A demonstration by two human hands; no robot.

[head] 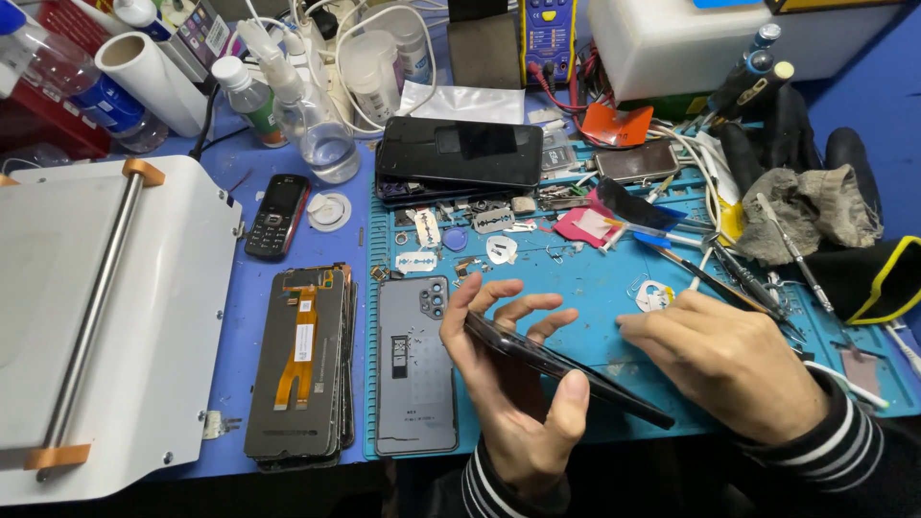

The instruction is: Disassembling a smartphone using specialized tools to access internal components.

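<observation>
- A white machine (115,326) with a steel roller bar (91,312) fills the left end of the table (240,384), which is covered in blue.
- Behind it stand a white roll (153,82) and some clear plastic bottles (317,125).
- A small black keypad phone (277,216) lies face up just right of the machine, with a white disc (329,211) beside it.
- Nearer the front edge, a stack of phone display panels (302,369) lies back side up, an orange flex ribbon showing on the top one.
- Just right of the stack, on the left edge of the blue work mat (595,278), a grey phone back cover (414,369) lies flat, camera openings toward the far side.
- The left hand (513,384) is curled around a dark phone (566,369): thumb pressed on the near edge, fingers spread behind the far edge, the phone tilted on its side above the mat at the front centre of the table.
- Farther back, a dark smartphone (460,152) rests on other parts, with razor blades (494,221) scattered in front of it.
- The right hand (729,360) lies knuckles up, its fingers bent toward the right end of the dark phone; whether it grips anything cannot be told.
- Tweezers and screwdrivers (748,278), a grey rag (811,211) and black gloves (796,134) lie at the right.
</observation>
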